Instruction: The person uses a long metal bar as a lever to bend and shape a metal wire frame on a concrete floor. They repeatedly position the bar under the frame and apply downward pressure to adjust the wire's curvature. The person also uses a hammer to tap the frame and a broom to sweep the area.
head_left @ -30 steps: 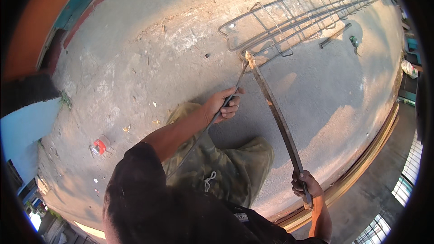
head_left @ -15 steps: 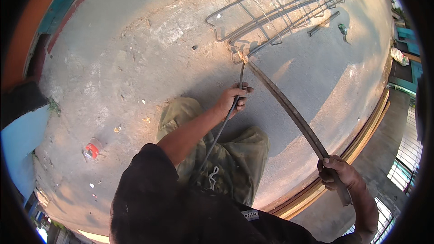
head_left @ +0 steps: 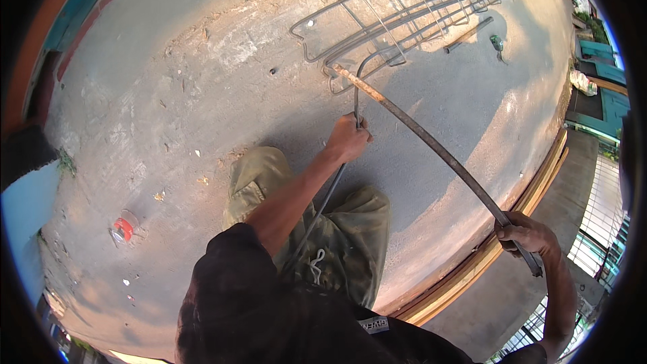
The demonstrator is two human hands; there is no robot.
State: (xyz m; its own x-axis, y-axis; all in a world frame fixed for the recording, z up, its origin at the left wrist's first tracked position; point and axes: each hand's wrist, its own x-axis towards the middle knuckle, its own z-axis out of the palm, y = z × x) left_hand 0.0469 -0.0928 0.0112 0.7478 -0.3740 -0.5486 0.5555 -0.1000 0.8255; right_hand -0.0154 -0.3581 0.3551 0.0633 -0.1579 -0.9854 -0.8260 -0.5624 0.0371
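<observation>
My left hand [head_left: 348, 137] is closed round a thin steel rod [head_left: 330, 192], in front of my knees. The rod runs from near my lap up past this hand, then curves to the right beside the near end of a steel rebar cage [head_left: 364, 35]. My right hand [head_left: 528, 234], out to the right, is wrapped round the near end of a long metal bar [head_left: 445, 154]. The bar slants up to the left. Its rusty, sunlit far end crosses the rod beside the cage's near end. Whether the bar touches the rod there, I cannot tell.
On the concrete ground [head_left: 168, 128], a short pipe [head_left: 468, 35] and a green bottle-like thing [head_left: 497, 43] lie right of the cage. A red and clear container [head_left: 123, 230] sits at left. Long wooden boards [head_left: 485, 249] edge the right side, by a low wall [head_left: 539, 209].
My right hand has moved farther right and away with the bar, whose far end now crosses the rod. My left hand has turned, its back now upward, still gripping the rod.
</observation>
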